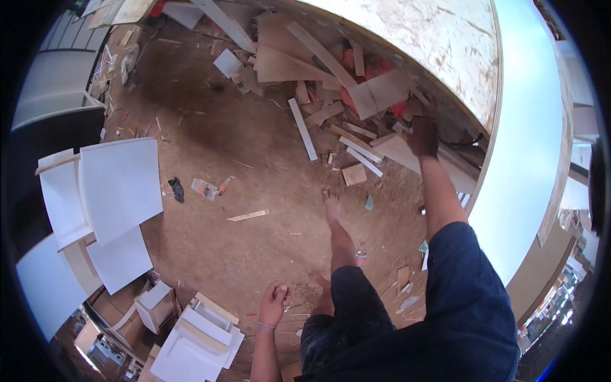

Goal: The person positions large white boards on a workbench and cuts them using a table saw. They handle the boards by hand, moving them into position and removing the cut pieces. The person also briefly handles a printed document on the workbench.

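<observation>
You are standing barefoot on a dusty brown floor, seen from above through a wide, curved lens. Your right arm stretches forward and up, and your right hand reaches into a heap of wood offcuts piled against the underside of a large chipboard panel. The hand seems closed around the end of a pale flat board at the near edge of the heap, though the fingers are too dark and small to be sure of the grip. Just left of that board lie several narrow white strips and a small square wood block.

Your left hand hangs low beside your left leg, fingers curled loosely inward; whether anything small sits inside it cannot be made out. A thin bracelet circles that wrist. Your forward foot rests on the floor, well apart from the heap.

To your left, white panels lean in a stack, and small white drawer-like boxes sit near your left hand. A long white slat lies alone on the floor ahead of you, and a dark rag lies near the panels.
</observation>
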Available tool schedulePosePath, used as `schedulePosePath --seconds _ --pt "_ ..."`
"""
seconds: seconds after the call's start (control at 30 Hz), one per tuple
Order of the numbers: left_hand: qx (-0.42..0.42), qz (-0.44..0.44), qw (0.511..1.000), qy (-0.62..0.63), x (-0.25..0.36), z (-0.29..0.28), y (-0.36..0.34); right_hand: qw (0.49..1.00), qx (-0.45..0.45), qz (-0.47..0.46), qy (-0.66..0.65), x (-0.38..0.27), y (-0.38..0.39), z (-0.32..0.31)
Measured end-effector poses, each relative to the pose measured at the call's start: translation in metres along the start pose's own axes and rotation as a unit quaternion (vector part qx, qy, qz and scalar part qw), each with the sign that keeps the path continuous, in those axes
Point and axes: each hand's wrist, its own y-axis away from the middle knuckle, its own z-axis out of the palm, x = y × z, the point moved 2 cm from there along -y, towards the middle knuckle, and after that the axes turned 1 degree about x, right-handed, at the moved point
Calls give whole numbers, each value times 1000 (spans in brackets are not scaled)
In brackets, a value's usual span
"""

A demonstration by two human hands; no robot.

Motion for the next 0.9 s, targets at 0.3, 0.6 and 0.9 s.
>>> schedulePosePath --seconds 0.3,0.6,0.9 --pt "61 -36 993 99 -46 -42 2 938 -332 -59 81 -31 65 48" --pt "67 -47 994 78 -325 -102 32 945 -271 -165 80 -97 157 -58" --pt "33 -93 988 120 -313 -208 -49 927 -217 -303 37 -341 280 -199"
